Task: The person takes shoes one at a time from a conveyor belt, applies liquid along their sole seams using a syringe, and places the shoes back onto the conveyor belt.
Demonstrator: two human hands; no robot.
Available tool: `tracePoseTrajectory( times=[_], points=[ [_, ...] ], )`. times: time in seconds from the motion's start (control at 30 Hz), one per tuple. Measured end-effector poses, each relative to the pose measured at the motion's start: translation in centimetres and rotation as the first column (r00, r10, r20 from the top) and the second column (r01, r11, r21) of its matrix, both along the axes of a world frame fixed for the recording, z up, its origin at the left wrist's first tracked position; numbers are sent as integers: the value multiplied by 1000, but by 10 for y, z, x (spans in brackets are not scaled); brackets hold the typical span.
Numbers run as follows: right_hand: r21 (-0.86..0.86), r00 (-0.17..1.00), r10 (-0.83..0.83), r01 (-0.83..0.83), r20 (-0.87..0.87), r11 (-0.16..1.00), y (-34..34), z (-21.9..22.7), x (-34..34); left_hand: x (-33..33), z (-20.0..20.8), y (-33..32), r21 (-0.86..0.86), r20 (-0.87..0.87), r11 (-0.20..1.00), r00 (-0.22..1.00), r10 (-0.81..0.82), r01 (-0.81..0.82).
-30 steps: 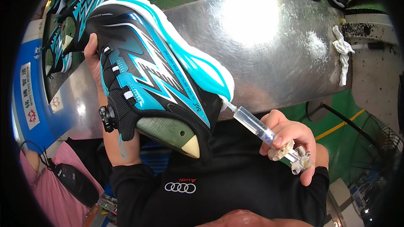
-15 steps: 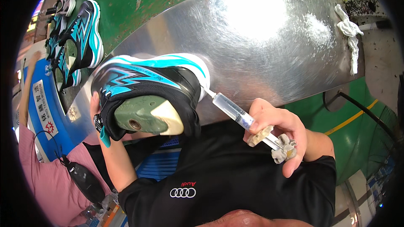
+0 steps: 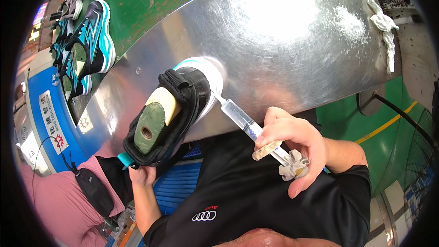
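A black shoe (image 3: 194,80) with a white sole and teal trim is held over the metal table, its opening toward me. Inside sits a green and cream shoe last (image 3: 149,130) with a round hole. My left hand (image 3: 143,176) is closed on the shoe near the teal tongue tab, its fingers partly hidden. My right hand (image 3: 299,139) grips a clear syringe (image 3: 240,119), wrapped with lumpy pale material around its flange and plunger end. The syringe's thin tip meets the heel where the upper joins the sole.
The shiny metal table (image 3: 192,32) carries white powder (image 3: 351,25) and a twisted white cloth (image 3: 384,23) at the right. Several similar teal-and-black shoes (image 3: 93,36) stand at the far left. A person in a pink shirt (image 3: 68,201) with a black bag is at the lower left.
The shoe has turned, so its patterned side has swung out of sight and its opening faces me more. My left hand has shifted down and right; the syringe has moved slightly left with the heel.
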State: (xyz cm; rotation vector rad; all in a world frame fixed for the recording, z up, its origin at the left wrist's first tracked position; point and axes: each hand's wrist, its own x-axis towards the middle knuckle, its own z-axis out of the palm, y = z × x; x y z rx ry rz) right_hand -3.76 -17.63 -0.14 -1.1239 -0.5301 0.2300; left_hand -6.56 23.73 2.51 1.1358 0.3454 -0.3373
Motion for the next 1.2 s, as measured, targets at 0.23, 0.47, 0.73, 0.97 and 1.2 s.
tracePoseTrajectory(
  times=[0.23, 0.47, 0.73, 0.97, 1.2],
  points=[
    [-62, 999, -17, 19, 30, 998, 2, 8, -5, -36, -3, -42, -140, -126, 990, 992, -4, -14],
    [-103, 999, -14, 18, 30, 995, 5, 23, -5, -44, -10, -80, -302, -201, 953, 978, -46, -17],
    [-170, 1000, 17, -13, 20, 985, 4, 47, -5, -24, -6, -121, -471, -173, 878, 966, -190, 89],
    [-236, 992, 104, -119, -75, 965, -17, 85, -16, -18, -11, -137, -710, -230, 695, 896, -379, 112],
    [-324, 991, 86, -116, -105, 939, -36, 116, -35, 1, -19, -169, -862, -87, 466, 848, -524, 199]
  ],
)
